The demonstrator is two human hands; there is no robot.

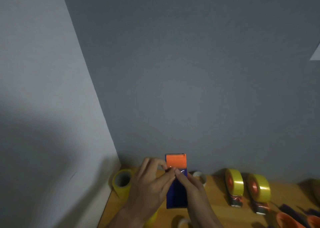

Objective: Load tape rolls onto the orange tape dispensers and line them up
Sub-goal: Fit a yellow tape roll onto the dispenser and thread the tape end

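Both hands are holding up an orange and dark blue plastic tape dispenser (176,181) above the wooden desk (216,200), in front of the grey wall (190,72). The left hand (152,181) is pinching it with curled fingers by the orange part. The right hand (192,186) is gripping its right side. A loose yellow tape roll (122,182) is sitting to the left. Two loaded dispensers with yellow rolls (234,184) (258,188) are lying side by side on the right. No writing can be read.

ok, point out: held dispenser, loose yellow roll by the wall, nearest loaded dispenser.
held dispenser (176,162), head view, orange top.
loose yellow roll (121,182), head view, rim.
nearest loaded dispenser (236,180), head view, yellow tape face.
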